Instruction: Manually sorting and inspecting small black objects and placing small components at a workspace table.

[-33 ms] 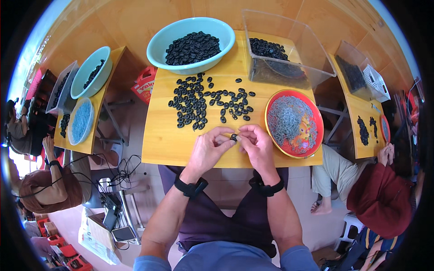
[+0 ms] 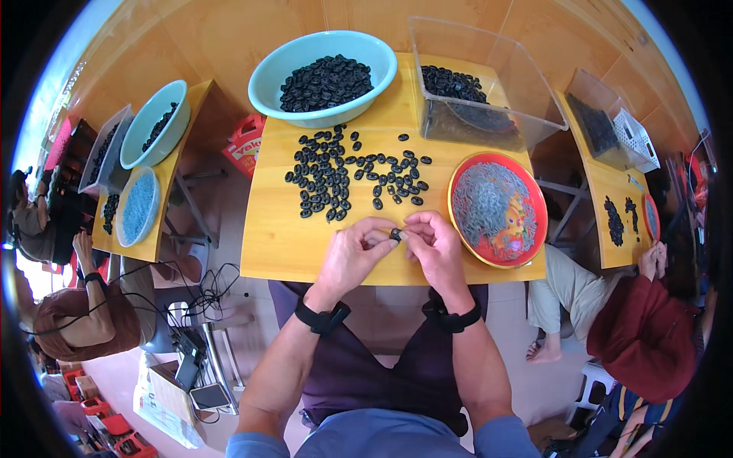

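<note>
left hand [image 2: 347,252] comes in from abt 8 o'clock, thumb & fingertips clamped on one black oval piece [image 2: 395,234], held just above the near part of the yellow table [image 2: 279,256]. right hand [image 2: 433,248], in from abt 4 o'clock, has its fingertips pinched on the piece's 3 o'clock edge; can't tell if a grey bit is caught btwn them too. tips meet low & central, prob. so both can work on smth this small w/ a clear view.

clock dirs from the held piece: loose black oval pieces [image 2: 317,172] spread from 10 to 12, mostly one layer, prob. so singles pick up easily. red round tray [image 2: 540,229] w/ thin grey bits [image 2: 485,195] sits at 2, just beside the right hand, likely for a short reach. teal basin [image 2: 263,91] w/ a heap of similar black pieces at 11, clear plastic bin [image 2: 458,126] w/ more dark pieces at 1; both at the far edge, prob. to keep bulk stock off the work area.
</note>
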Available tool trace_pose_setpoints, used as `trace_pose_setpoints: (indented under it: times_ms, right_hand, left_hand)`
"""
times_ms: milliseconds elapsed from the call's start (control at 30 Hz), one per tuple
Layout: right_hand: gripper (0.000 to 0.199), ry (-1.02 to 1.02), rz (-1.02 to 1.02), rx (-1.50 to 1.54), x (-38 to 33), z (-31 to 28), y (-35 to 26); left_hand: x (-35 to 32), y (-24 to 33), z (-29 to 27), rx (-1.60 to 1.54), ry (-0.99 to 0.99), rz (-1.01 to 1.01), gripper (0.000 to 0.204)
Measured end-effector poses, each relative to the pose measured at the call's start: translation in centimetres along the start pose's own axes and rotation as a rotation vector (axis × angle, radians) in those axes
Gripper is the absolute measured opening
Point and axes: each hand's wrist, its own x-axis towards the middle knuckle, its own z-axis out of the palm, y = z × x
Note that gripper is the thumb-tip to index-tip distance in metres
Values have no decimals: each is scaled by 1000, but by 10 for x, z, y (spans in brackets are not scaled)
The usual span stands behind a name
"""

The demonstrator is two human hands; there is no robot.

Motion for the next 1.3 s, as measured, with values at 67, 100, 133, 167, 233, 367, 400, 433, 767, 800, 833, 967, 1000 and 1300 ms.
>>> trace_pose_setpoints:
  times_ms: [67, 100, 133, 167, 233, 367, 400, 433, 767, 800, 833, 967, 1000, 1300]
  right_hand:
    - [16, -15, 3, 106, 3, -1, -1]
    - [17, -36, 40, 45, 1, -6, -1]
    - [19, -58, 77, -15, 0, -9, -2]
    - [17, -55, 63, -29, 2, -9, -2]
    - [15, -78, 54, -45, 3, -9, -2]
    - [13, -104, 24, -39, 4, -7, 3]
    - [13, -102, 23, -35, 5, -6, 2]
    - [13, -109, 32, -37, 5, -5, 0]
    - [8, -112, 30, -86, 2, -6, 0]
    - [8, -115, 29, -90, 2, -7, 0]
    - [8, -120, 37, -82, 2, -8, 0]
    - [8, -128, 60, -73, 4, -8, -2]
    - [8, -130, 59, -78, 5, -7, -1]
    - [9, -111, 25, -229, 6, -8, 10]
  left_hand:
    - [2, -10, -2, 10, 18, 124, 33]
    - [2, -3, -2, 80, 5, 175, 36]
    - [3, 4, -3, 90, 6, 183, 36]
    - [5, 9, -4, 160, -17, 215, 36]
    - [3, 15, -3, 265, -57, 249, 35]
    - [2, 5, 2, 379, -38, 294, 33]
    - [1, 5, 0, 372, -15, 294, 31]
    - [0, 5, -1, 366, 8, 293, 29]
    - [0, 3, 3, 371, 27, 328, 23]
    - [0, 4, 3, 374, 31, 308, 22]
    - [1, 4, 3, 376, 35, 288, 22]
    - [4, 3, 5, 377, 59, 313, 20]
    - [4, 2, 4, 376, 62, 327, 20]
    - [0, -13, 0, 421, 100, 461, 19]
